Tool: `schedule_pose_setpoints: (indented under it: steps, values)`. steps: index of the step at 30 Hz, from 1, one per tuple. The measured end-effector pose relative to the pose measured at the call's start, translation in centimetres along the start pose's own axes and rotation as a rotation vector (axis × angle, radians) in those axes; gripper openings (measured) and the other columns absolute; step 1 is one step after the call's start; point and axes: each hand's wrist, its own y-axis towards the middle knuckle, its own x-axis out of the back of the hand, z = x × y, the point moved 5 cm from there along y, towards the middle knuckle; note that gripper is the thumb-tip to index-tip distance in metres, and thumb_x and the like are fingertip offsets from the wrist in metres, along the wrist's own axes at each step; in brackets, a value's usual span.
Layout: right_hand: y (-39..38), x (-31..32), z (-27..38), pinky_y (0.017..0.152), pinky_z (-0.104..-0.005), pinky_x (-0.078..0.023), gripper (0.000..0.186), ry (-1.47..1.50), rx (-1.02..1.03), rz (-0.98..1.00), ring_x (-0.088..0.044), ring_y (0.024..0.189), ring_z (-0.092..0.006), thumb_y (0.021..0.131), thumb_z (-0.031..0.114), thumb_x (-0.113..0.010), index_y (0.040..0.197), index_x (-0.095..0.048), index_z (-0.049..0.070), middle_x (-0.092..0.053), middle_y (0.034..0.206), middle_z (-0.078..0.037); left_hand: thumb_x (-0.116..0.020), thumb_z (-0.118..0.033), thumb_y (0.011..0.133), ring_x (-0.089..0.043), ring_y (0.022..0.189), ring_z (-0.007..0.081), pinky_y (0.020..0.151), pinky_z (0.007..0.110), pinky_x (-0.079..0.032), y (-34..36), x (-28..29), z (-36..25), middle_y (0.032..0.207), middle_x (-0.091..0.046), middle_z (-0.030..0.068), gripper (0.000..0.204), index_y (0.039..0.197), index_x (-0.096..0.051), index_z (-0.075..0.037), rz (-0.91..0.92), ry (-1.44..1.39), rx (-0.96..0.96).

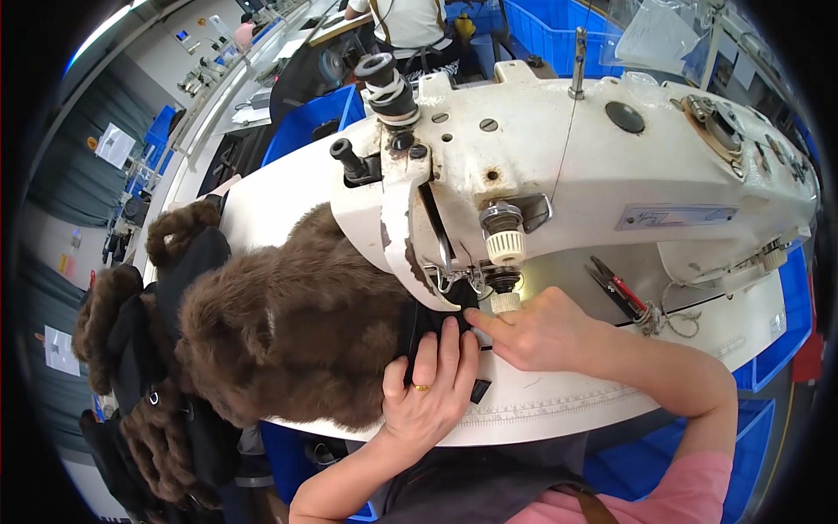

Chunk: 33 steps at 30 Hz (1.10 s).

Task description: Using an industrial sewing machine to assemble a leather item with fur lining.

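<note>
A brown fur piece [292,327] with a black fabric edge [421,330] lies on the white bed of a sewing machine [559,144]. The black edge runs under the presser foot area, where the machine head partly hides it. My left hand [432,384], with a ring on one finger, rests on the black fabric, its fingers stretched out flat. Close to the needle, my right hand [537,332] is curled, its index fingertip at the fabric's edge and its thumb hidden. A small black scrap [479,390] lies beside my left hand.
Red-and-black thread snips [618,288] lie right of the needle, beside loose thread [668,321]. More fur and black pieces [131,349] hang off the table's left side. Blue bins [314,127] stand around the table. Another person [415,31] sits at the far side.
</note>
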Motion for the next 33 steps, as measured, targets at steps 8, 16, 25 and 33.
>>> schedule_pose_setpoints:
  steps: [8,16,25,33]
  values:
    - [0.3,-0.3,-1.0,0.035,-0.0337,-0.038,0.04,-0.026,0.003,-0.022,-0.052,0.039,-0.0173,0.073,0.019,-0.07,0.112,-0.069,0.011,-0.053,0.055,0.001,-0.073,-0.024,0.077,-0.052,0.104,0.0168,0.088,0.038,-0.028,0.9,-1.1,0.1,0.114,-0.066,0.0008,0.025,0.099,-0.069,-0.015,0.049,-0.038,0.021]
    - [1.1,-0.6,-1.2,0.044,-0.035,-0.047,0.013,0.047,-0.093,-0.004,-0.062,0.049,-0.0224,0.077,0.016,-0.066,0.078,-0.06,0.005,-0.058,0.059,-0.005,-0.073,-0.023,0.077,-0.053,0.105,0.0183,0.088,0.039,-0.029,1.0,-1.3,0.1,0.117,-0.066,0.0049,0.026,0.101,-0.068,-0.014,0.024,-0.077,0.064]
    - [2.1,-2.3,-1.0,0.042,-0.0356,-0.047,0.021,-0.032,-0.021,-0.078,-0.06,0.048,-0.0233,0.082,0.014,-0.067,0.102,-0.066,0.008,-0.061,0.066,-0.005,-0.072,-0.017,0.076,-0.057,0.108,0.0221,0.091,0.04,-0.033,0.9,0.5,1.1,0.122,-0.064,0.0098,0.027,0.101,-0.067,-0.011,0.126,-0.229,-0.02]
    - [1.9,-2.1,-2.1,0.047,-0.0383,-0.049,0.008,0.077,-0.097,-0.139,-0.062,0.056,-0.028,0.086,0.013,-0.062,0.082,-0.058,0.007,-0.059,0.065,-0.01,-0.058,-0.008,0.08,-0.054,0.119,0.0295,0.103,0.044,-0.036,5.4,0.5,3.9,0.119,-0.063,0.0135,0.03,0.108,-0.065,0.002,0.33,-0.289,-0.36]
